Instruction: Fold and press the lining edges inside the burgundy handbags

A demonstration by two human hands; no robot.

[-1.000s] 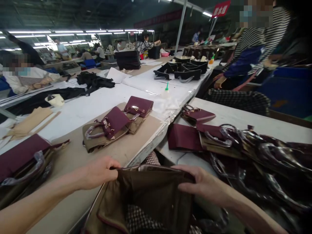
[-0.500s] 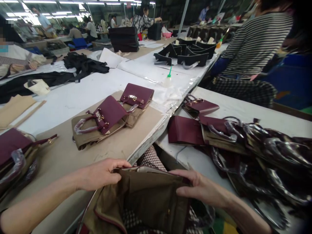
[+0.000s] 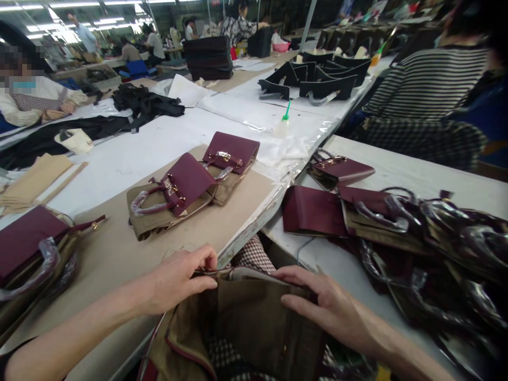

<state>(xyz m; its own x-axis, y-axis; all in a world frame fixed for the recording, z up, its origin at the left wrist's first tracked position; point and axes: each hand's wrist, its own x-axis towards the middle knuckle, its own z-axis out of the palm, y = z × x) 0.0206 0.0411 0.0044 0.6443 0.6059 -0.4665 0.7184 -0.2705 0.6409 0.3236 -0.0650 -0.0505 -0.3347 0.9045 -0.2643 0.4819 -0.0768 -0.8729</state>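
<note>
An unfinished handbag (image 3: 254,312) with an olive-brown lining and burgundy edging lies across my lap, its inside facing me. My left hand (image 3: 178,280) pinches its upper edge between thumb and fingers. At the right end of that same edge, my right hand (image 3: 321,301) grips the bag with the thumb on the lining and the fingers behind. A small zipper pull (image 3: 284,349) hangs on the lining below my right hand. Checked cloth (image 3: 230,352) shows through the bag's opening. The bag's lower part runs out of view.
Two burgundy bags (image 3: 190,182) rest on brown paper ahead, another bag (image 3: 32,243) at the left. A pile of bags (image 3: 400,238) covers the right table. Beyond stand a green-tipped glue bottle (image 3: 284,119) and black bag pieces (image 3: 317,79). People sit at left and right.
My view has turned slightly left, so the scene sits further right. My left hand's fingers have lifted and curled at the bag's edge. The right hand keeps its grip.
</note>
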